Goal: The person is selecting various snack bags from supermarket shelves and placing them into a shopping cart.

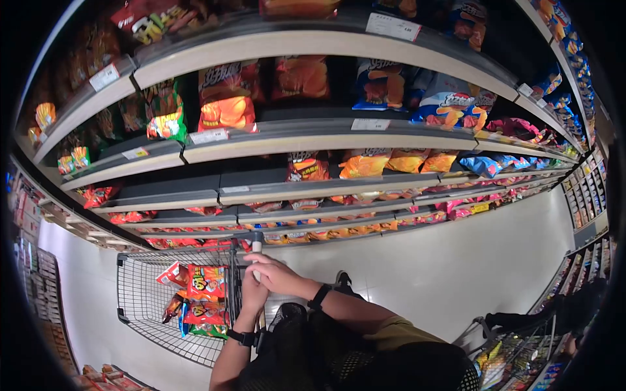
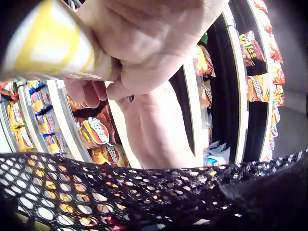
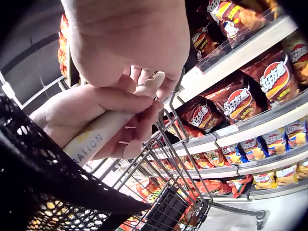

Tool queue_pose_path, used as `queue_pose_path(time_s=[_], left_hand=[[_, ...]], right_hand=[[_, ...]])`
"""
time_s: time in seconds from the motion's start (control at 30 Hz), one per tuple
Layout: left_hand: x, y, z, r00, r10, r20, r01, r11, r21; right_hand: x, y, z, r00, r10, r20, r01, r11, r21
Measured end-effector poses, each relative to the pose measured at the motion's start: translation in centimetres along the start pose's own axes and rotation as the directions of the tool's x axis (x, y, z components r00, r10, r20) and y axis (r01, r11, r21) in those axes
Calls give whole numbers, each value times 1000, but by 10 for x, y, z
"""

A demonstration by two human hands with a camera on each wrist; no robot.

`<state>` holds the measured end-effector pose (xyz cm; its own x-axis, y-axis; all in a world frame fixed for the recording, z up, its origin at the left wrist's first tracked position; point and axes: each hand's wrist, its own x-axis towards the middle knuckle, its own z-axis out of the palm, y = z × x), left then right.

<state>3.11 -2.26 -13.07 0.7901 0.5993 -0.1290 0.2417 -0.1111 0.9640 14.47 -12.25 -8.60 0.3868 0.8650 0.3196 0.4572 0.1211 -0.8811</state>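
Observation:
My left hand (image 1: 253, 293) grips the white handle (image 3: 94, 137) of a wire shopping cart (image 1: 122, 318); yellow markings and printed letters show on the handle. Crossing close beside it, my right hand (image 1: 282, 276) has its fingers bent over the same bar, nearer its far end. Inside the cart basket lie several snack bags: a red bag (image 1: 207, 282) with bold lettering, a second red one (image 1: 203, 313) below it, a brown one (image 1: 173, 307) and a partly hidden green one (image 1: 208, 330). In the right wrist view both hands overlap around the handle.
Long shelves (image 1: 306, 51) of chip bags run along the aisle in front of me, the cart close to their lowest level. Pale floor (image 1: 417, 280) extends to the right. Another cart (image 1: 521, 365) with goods stands at lower right, and more shelving (image 1: 45, 293) lines the left.

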Motion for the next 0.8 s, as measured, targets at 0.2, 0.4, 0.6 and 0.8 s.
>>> queue_pose_path(time_s=[0.2,0.4,0.6,0.8], left_hand=[[-9,12,17,995,91,-45,-67,924,377],[-11,50,56,984,10,-179,128,656,744],[-34,71,90,921,-101,-377,367,552,749],[-53,82,135,879,-139,-456,472,390,791]], right_hand=[[-14,7,-34,991,-76,111,69,995,69],[-42,20,-100,923,-100,372,183,963,-196],[-89,68,-233,985,114,129,-83,970,-227],[-163,128,-348,928,325,-181,-352,924,-148]])
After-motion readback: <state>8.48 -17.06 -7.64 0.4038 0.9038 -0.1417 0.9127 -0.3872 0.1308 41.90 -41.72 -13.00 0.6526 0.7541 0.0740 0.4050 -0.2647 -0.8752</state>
